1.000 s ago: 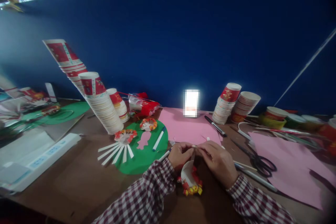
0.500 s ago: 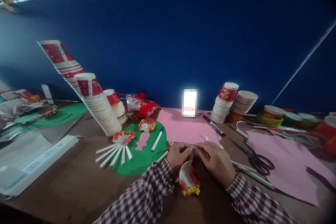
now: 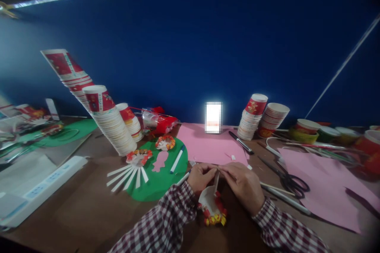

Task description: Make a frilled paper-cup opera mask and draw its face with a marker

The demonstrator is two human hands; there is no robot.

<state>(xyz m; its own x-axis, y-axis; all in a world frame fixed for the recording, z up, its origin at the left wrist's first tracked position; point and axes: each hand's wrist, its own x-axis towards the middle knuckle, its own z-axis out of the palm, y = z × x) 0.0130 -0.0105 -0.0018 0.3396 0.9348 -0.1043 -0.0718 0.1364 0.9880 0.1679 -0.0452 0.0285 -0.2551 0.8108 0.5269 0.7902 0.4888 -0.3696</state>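
My left hand (image 3: pixel 202 179) and my right hand (image 3: pixel 242 184) meet at the fingertips, both closed in a pinch on a narrow paper strip (image 3: pixel 217 181). The strip runs down to a cut paper cup piece (image 3: pixel 210 201), white inside, with curled red and yellow strips along its lower edge. That piece hangs or rests just below my hands; I cannot tell which. To the left, a fanned cup piece (image 3: pixel 139 166) with white strips, a small curled cup piece (image 3: pixel 165 142) and a pink paper cutout (image 3: pixel 160 161) lie on green paper (image 3: pixel 148 191).
Stacked paper cups stand at left (image 3: pixel 111 126) and right (image 3: pixel 252 116). A lit, blurred screen (image 3: pixel 213 117) stands behind pink paper (image 3: pixel 202 142). Black scissors (image 3: pixel 292 184), a black pen (image 3: pixel 241 142), a blue-capped marker (image 3: pixel 177 159) and a white power strip (image 3: pixel 44 191) lie around.
The strip between my fingertips now shows more plainly and leans slightly. The cup piece sits a little lower in the picture. Both hands keep their pinch; the whole view has shifted slightly.
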